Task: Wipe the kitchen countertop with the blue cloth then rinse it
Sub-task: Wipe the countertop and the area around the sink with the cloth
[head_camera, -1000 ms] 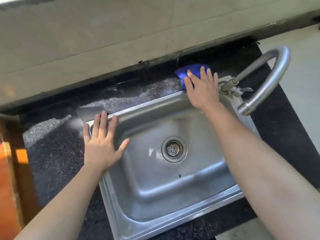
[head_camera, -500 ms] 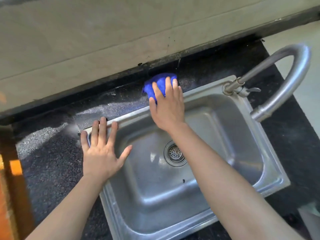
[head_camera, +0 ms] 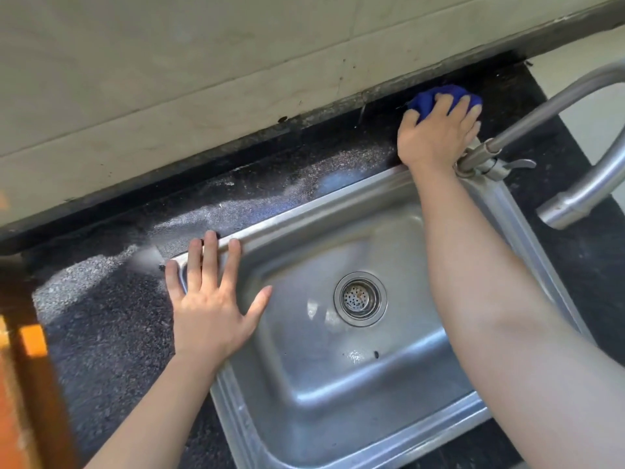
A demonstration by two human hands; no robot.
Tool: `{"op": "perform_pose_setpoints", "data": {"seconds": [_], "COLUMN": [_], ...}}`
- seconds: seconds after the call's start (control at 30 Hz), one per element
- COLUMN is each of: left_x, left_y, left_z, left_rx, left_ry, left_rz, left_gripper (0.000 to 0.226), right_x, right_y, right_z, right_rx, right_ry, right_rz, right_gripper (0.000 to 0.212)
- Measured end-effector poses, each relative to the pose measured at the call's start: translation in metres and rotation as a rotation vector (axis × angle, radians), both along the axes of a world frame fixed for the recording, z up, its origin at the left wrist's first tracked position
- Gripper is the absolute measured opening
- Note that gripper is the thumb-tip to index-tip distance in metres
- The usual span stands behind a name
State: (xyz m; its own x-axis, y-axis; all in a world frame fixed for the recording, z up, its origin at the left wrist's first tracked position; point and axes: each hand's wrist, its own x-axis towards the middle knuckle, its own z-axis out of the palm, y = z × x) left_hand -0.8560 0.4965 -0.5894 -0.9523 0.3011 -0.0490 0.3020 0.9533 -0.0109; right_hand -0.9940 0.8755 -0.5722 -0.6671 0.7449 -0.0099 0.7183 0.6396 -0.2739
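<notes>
The bunched blue cloth (head_camera: 426, 101) lies on the black speckled countertop (head_camera: 111, 319), on the strip behind the steel sink (head_camera: 338, 194), close to the wall. My right hand (head_camera: 436, 137) covers most of the cloth, its fingers curled over it and the thumb at its left side, just left of the tap's base. My left hand (head_camera: 211, 309) rests flat with spread fingers on the sink's back left corner, partly on the rim and partly on the counter. A wet sheen shows on the counter strip between my hands.
A curved steel tap (head_camera: 575, 96) rises from the sink's back right corner and arches over the counter at right. A beige tiled wall (head_camera: 203, 96) borders the counter at the back. The sink bowl holds only its drain strainer (head_camera: 360, 298). An orange-brown surface (head_camera: 20, 384) lies at far left.
My right hand has slid the blue cloth to the right along the back strip, from behind the sink's middle to beside the tap base. My left hand has stayed on the sink corner.
</notes>
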Motion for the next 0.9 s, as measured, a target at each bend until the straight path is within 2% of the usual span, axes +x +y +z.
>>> {"op": "perform_pose_setpoints", "data": {"seconds": [0.07, 0.17, 0.27, 0.33, 0.4, 0.5, 0.63, 0.7, 0.8, 0.9], "left_x": [0.000, 0.001, 0.002, 0.002, 0.001, 0.001, 0.001, 0.001, -0.001, 0.000], "left_y": [-0.001, -0.001, 0.000, 0.000, 0.000, 0.000, 0.000, 0.000, -0.001, -0.002], "left_z": [0.000, 0.001, 0.002, 0.002, 0.001, 0.001, 0.000, 0.001, 0.002, 0.002], "left_rx": [-0.004, -0.018, -0.015, -0.016, -0.005, 0.024, 0.004, -0.010, -0.022, -0.011], "left_ry": [-0.012, -0.010, -0.006, -0.010, -0.003, 0.009, -0.002, -0.016, -0.033, -0.025], "left_rz": [-0.001, 0.001, 0.005, 0.005, 0.004, -0.001, 0.004, 0.007, 0.004, 0.007], "left_gripper": [0.088, 0.089, 0.089, 0.090, 0.090, 0.089, 0.089, 0.088, 0.089, 0.089], "right_x": [0.014, 0.043, 0.054, 0.047, 0.033, 0.013, 0.015, 0.030, 0.054, 0.065], "right_y": [-0.026, -0.073, -0.079, -0.056, -0.027, 0.006, -0.008, -0.040, -0.096, -0.119], "right_z": [-0.001, -0.004, -0.008, -0.005, -0.002, 0.002, -0.002, -0.004, -0.010, -0.017], "right_rx": [-0.008, 0.015, 0.063, 0.110, 0.153, 0.093, 0.046, 0.051, 0.092, 0.118], "right_ry": [0.017, 0.048, 0.026, -0.036, -0.079, -0.116, -0.047, -0.011, 0.047, 0.050], "right_rz": [0.098, 0.360, 0.545, 0.497, 0.341, 0.173, 0.122, 0.189, 0.443, 0.641], "right_gripper": [0.061, 0.056, 0.055, 0.060, 0.071, 0.086, 0.083, 0.076, 0.062, 0.061]}}
